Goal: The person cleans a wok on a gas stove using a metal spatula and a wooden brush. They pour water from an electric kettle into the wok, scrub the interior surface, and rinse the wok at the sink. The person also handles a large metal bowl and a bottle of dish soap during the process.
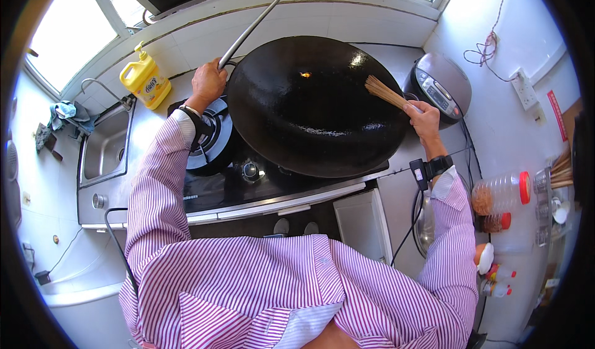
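A large black wok [316, 107] sits over the right side of the gas hob, its inside dark and shiny in places. My left hand [209, 83] is closed at the wok's left rim, around the lower part of a long metal handle [255, 24] that reaches up and to the right; whether the fingers also grip the wok's ear is hidden. In my right hand [425, 119] is a bamboo wok brush [386, 92], its splayed bristles over the wok's upper right inner wall. Left of the wok shows a bare burner [209, 137].
A rice cooker [439, 89] stands close to my right hand. At the left are a yellow detergent bottle [148, 82] and a steel sink [106, 149]. Plastic jars [502, 193] and a metal lid or bowl [424, 228] lie to the right. A cable hangs from my right wrist.
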